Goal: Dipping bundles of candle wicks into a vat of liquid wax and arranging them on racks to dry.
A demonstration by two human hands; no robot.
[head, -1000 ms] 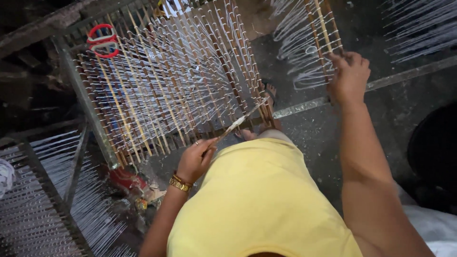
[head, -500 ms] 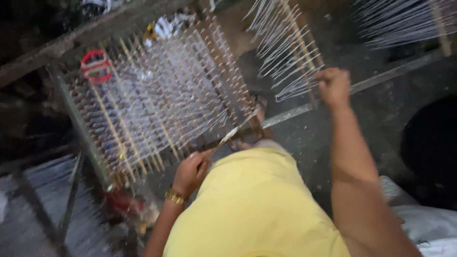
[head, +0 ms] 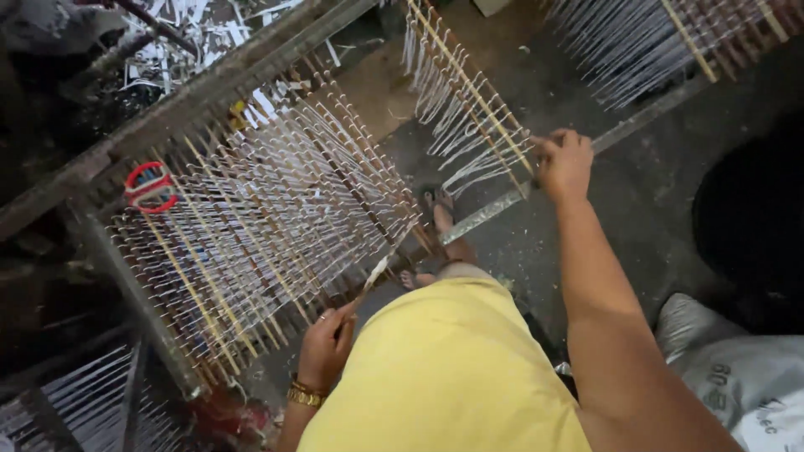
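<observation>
My left hand (head: pixel 327 343), with a gold bangle at the wrist, grips the near end of a thin wooden stick (head: pixel 381 268) at the front edge of a slanted rack (head: pixel 251 218) full of sticks hung with white strands. My right hand (head: pixel 565 163) is stretched out and closed on the end of a separate stick frame (head: pixel 469 92) that carries hanging white strands. I wear a yellow garment (head: pixel 452 377). A sandalled foot (head: pixel 440 222) shows on the floor between the two.
A red clip-like ring (head: pixel 151 186) sits on the rack's left side. A grey metal beam (head: pixel 209 79) runs behind it. More strand racks are at top right (head: pixel 670 42) and bottom left (head: pixel 75 402). A white sack (head: pixel 737 377) lies at lower right.
The view has tilted and shifted. My right hand has drawn the stick frame nearer; my left hand stays at the rack's front edge on the stick.
</observation>
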